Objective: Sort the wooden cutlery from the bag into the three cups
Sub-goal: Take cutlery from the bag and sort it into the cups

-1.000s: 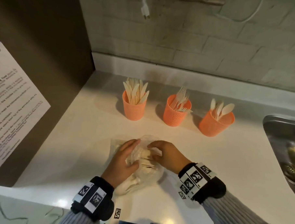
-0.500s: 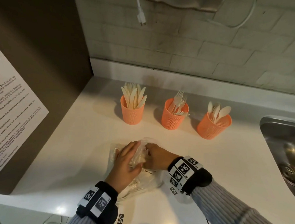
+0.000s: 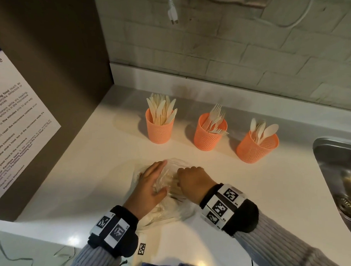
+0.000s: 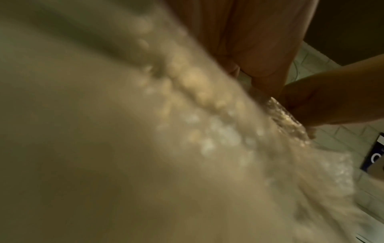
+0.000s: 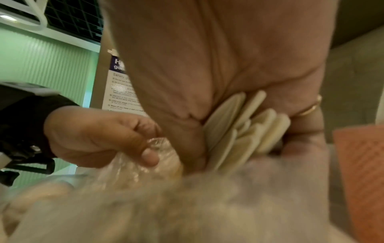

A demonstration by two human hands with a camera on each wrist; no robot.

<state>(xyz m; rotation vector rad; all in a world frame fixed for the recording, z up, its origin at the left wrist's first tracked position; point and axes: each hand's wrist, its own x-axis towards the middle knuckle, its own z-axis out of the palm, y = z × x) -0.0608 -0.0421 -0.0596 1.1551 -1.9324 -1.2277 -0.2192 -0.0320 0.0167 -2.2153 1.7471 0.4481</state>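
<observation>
A clear plastic bag (image 3: 170, 211) of wooden cutlery lies on the white counter (image 3: 253, 189) in front of three orange mesh cups. The left cup (image 3: 160, 131) holds knives, the middle cup (image 3: 208, 137) forks, the right cup (image 3: 252, 151) spoons. My left hand (image 3: 150, 182) lies on the bag; in the right wrist view the left hand (image 5: 93, 136) pinches the bag's plastic (image 5: 135, 164) between thumb and fingers. My right hand (image 3: 192, 180) is curled round a bundle of wooden cutlery (image 5: 239, 131) at the bag's mouth. Only flat handle ends show, so the kind is hidden.
A steel sink (image 3: 343, 175) opens at the right edge. A brown cabinet side with a printed notice (image 3: 19, 129) walls off the left. A white plug (image 3: 172, 14) hangs over the brick wall behind the cups.
My right hand has slid left, closer to the left hand, and its fingers have curled tighter over the bag's contents. The left hand stays on the bag.
</observation>
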